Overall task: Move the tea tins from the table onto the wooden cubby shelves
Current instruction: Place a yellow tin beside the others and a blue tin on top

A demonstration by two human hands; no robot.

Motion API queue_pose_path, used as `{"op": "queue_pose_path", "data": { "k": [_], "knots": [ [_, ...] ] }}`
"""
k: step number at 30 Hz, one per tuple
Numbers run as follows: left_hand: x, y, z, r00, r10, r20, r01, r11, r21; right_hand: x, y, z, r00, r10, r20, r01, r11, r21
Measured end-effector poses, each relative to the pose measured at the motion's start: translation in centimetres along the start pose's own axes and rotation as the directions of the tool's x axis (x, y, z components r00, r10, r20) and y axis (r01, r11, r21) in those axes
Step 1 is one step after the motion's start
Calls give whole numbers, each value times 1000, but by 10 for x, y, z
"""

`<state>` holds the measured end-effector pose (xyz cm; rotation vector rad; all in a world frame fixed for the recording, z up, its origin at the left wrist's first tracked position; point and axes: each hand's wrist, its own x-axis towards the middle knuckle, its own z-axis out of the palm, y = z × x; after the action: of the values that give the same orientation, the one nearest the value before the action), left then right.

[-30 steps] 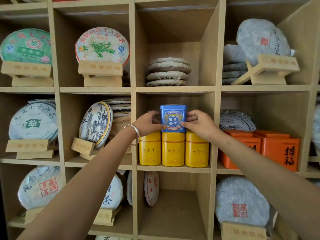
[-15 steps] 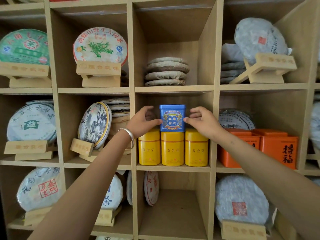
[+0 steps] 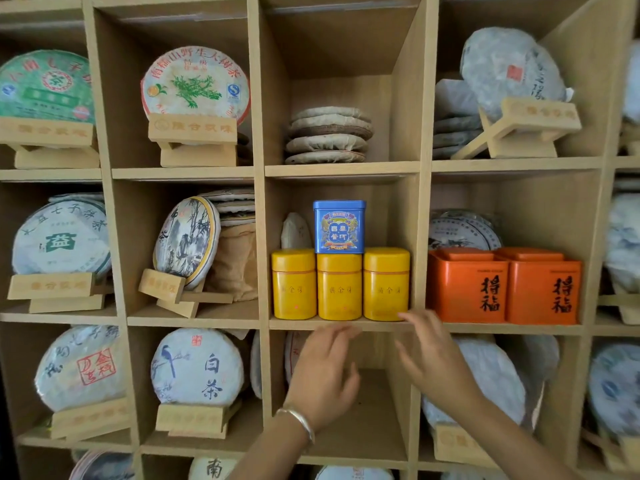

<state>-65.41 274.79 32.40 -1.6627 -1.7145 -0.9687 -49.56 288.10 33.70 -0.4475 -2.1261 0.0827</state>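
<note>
A blue tea tin (image 3: 339, 226) stands upright on top of the middle one of three yellow tins (image 3: 339, 286) in the centre cubby of the wooden shelves (image 3: 341, 323). My left hand (image 3: 323, 377), with a silver bangle at the wrist, hangs below that cubby's shelf edge with fingers apart and nothing in it. To its right my right hand (image 3: 427, 358) is also open and empty, its fingertips near the shelf edge under the right yellow tin. Both hands are blurred. The table is out of view.
Two orange tins (image 3: 504, 289) fill the cubby to the right. Wrapped tea cakes on wooden stands (image 3: 194, 133) occupy most other cubbies. A stack of tea cakes (image 3: 329, 135) lies in the cubby above. The cubby behind my hands (image 3: 374, 410) holds only cakes at its left side.
Both hands have let go of the blue tin and dropped down below the shelf edge. The blue tin stays on the yellow tins.
</note>
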Motion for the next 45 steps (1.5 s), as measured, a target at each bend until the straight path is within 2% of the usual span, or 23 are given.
{"op": "queue_pose_path", "data": {
  "k": [5,24,36,42,45],
  "knots": [
    [-4,11,31,992,82,94,-90,993,79,-12,12,13,993,-82,88,91,990,-104],
    [18,13,40,993,-18,121,5,994,108,-4,21,16,993,-54,108,69,988,-135],
    [15,15,38,994,23,111,-32,997,73,-12,22,10,985,-94,145,114,985,-130],
    [-5,22,48,976,45,211,-70,992,109,-41,35,0,976,-33,216,78,976,-203],
    [-17,34,61,959,74,275,-89,995,43,-66,45,-14,968,36,249,34,962,-270]
  ]
}}
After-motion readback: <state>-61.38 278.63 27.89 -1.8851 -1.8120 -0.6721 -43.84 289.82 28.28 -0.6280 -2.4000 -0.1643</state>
